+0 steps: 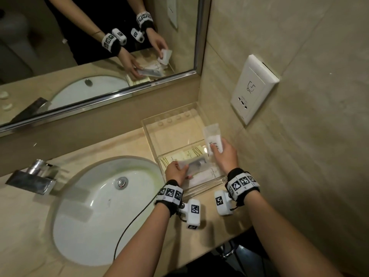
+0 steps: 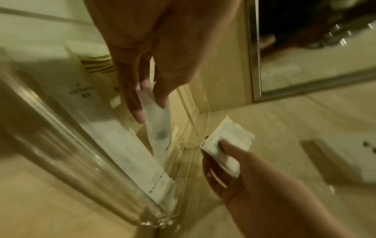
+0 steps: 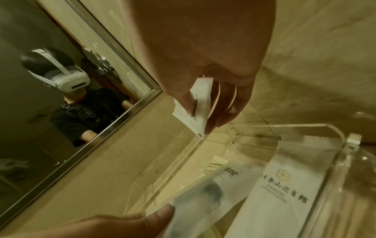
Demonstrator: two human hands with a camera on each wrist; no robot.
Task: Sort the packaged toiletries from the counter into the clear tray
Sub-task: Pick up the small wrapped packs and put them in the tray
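The clear tray [image 1: 171, 134] stands in the counter's back right corner, split by a divider. Its near compartment holds cream packets [image 1: 191, 153] and a white logo packet [image 3: 280, 185]. My left hand [image 1: 182, 167] pinches a translucent packet with a dark item inside [image 1: 194, 164], low over that near compartment. In the left wrist view the left hand [image 2: 152, 111] has this packet [image 2: 158, 128] hanging between thumb and finger. My right hand [image 1: 216, 148] pinches a small white packet [image 1: 212, 140] above the tray's right side. The right wrist view shows that hand [image 3: 200, 117] and its packet [image 3: 197, 109].
A white oval sink [image 1: 103, 206] and a chrome faucet [image 1: 34, 176] lie left of the tray. The mirror [image 1: 89, 47] runs along the back wall. A white wall socket [image 1: 253, 88] sits on the tiled right wall, close above the tray.
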